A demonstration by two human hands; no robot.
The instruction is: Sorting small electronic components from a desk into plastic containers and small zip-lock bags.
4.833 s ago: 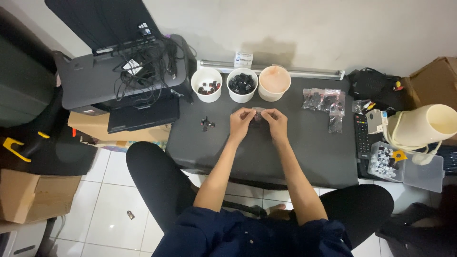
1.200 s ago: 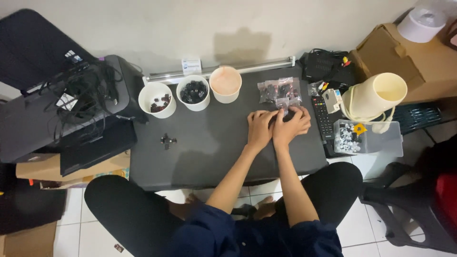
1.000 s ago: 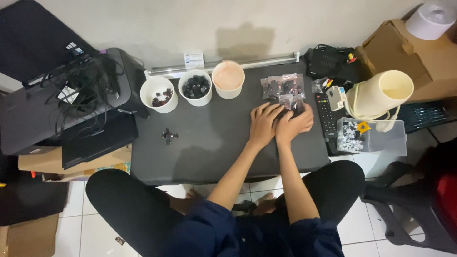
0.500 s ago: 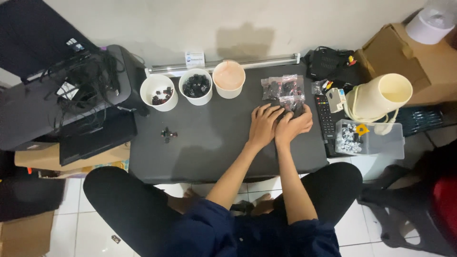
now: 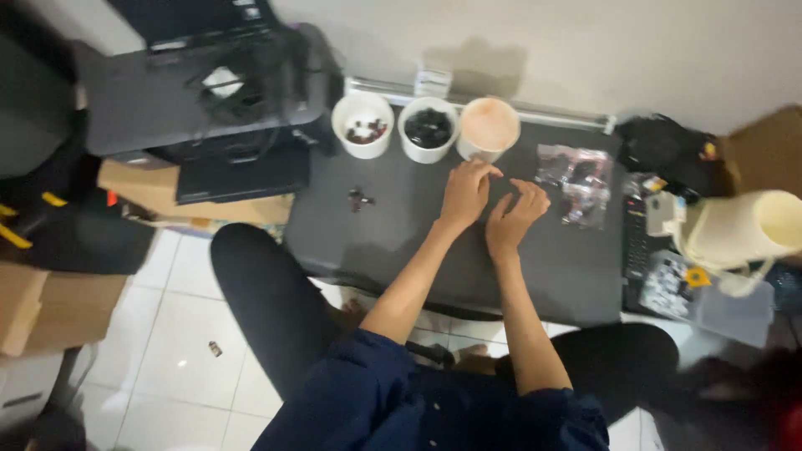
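My left hand [image 5: 466,192] rests over the black tabletop [image 5: 393,225], fingertips bunched just below a cup with a pale pink top [image 5: 489,127]. The view is too blurred to show whether it pinches anything. My right hand [image 5: 516,214] hovers beside it with fingers spread and nothing visible in them, a little left of the clear plastic bags of small dark parts [image 5: 578,179]. Two more white cups stand at the back, one with black pieces [image 5: 428,129] and one with a few dark and red pieces [image 5: 362,125].
A small dark part [image 5: 359,199] lies alone on the table's left. A black printer with cables [image 5: 209,83] and a cardboard box [image 5: 146,188] sit left. At the right are a cream roll [image 5: 743,227], a clear tub of small parts [image 5: 668,286] and a black bag [image 5: 668,149].
Both hands have come away from the plastic bags and moved left toward the pink-topped cup. The camera has swung, shifting the table to the right in view.
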